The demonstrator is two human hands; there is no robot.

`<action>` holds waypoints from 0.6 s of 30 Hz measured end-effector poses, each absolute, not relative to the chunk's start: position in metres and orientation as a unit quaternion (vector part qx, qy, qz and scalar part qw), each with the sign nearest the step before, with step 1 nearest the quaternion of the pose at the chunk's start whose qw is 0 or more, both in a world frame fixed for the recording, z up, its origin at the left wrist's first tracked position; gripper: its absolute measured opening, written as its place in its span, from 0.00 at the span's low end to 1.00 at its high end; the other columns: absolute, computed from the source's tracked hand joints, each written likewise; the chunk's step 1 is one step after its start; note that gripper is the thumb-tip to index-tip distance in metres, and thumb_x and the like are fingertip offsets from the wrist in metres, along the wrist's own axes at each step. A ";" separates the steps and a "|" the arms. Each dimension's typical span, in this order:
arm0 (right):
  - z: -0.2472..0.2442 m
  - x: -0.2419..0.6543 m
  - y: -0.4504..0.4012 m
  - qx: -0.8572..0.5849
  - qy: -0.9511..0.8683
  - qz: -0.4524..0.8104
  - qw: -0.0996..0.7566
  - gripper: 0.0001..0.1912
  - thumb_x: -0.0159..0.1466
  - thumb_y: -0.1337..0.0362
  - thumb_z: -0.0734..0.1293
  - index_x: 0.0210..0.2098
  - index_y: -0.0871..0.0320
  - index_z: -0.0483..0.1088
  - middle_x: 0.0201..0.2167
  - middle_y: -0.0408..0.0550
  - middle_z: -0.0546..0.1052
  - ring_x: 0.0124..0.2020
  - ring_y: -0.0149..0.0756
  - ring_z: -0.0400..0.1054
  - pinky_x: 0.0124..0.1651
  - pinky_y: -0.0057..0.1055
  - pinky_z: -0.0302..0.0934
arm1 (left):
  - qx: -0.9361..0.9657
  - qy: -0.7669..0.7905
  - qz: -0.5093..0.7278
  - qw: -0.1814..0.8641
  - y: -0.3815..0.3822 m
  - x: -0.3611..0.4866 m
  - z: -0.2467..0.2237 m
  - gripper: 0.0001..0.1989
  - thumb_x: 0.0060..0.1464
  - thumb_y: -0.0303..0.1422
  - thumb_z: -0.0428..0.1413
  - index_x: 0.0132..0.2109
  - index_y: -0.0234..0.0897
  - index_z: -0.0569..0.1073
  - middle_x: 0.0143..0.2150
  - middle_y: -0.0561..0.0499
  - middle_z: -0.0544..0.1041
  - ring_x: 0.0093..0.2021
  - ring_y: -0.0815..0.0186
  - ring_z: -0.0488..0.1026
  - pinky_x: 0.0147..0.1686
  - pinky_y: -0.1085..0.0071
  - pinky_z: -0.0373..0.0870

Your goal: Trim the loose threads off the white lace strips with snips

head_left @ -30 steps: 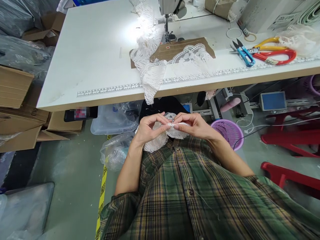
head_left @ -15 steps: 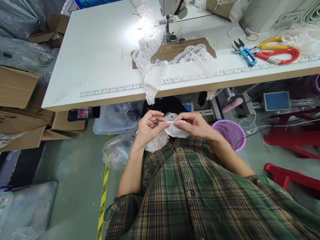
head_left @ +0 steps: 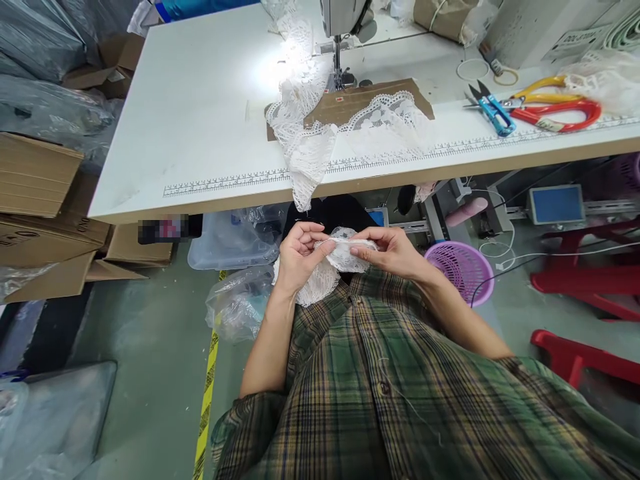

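Over my lap, in front of the table edge, a piece of white lace fabric (head_left: 320, 283) is stretched between my hands. My left hand (head_left: 303, 257) pinches its upper edge between thumb and forefinger. A short way to the right, my right hand (head_left: 387, 250) pinches the same edge, thumb nearest me. Part of the lace hangs below my left fingers against the plaid shirt. On the table above, another strip of white lace (head_left: 307, 157) trails over the front edge, and a scalloped lace piece (head_left: 390, 123) lies flat to its right.
A sewing machine (head_left: 345, 17) stands at the table's back, with brown card (head_left: 345, 107) before it. Blue thread snips (head_left: 493, 110) and red-and-yellow scissors (head_left: 550, 110) lie on the right. Below are a purple basket (head_left: 460, 270), red stools (head_left: 585, 283) and cardboard boxes (head_left: 40, 173).
My fingers have shifted slightly along the lace, and its edge between them now looks straighter, with more of it showing over my right thumb. The whole view has moved a little.
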State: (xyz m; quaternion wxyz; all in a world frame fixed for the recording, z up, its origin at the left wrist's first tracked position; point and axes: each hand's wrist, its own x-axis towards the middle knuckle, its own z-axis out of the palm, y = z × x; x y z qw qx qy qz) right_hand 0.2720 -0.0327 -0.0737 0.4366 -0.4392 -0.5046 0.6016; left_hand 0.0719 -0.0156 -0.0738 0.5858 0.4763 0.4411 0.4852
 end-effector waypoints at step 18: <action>-0.085 0.281 -0.032 -0.461 -0.444 0.594 0.487 0.19 0.55 0.49 0.76 0.31 0.60 0.79 0.29 0.46 0.80 0.31 0.32 0.70 0.35 0.29 0.65 | 0.403 0.475 0.513 0.590 -0.013 0.074 -0.083 0.26 0.38 0.37 0.74 0.43 0.37 0.73 0.35 0.52 0.80 0.34 0.69 0.78 0.38 0.73 0.74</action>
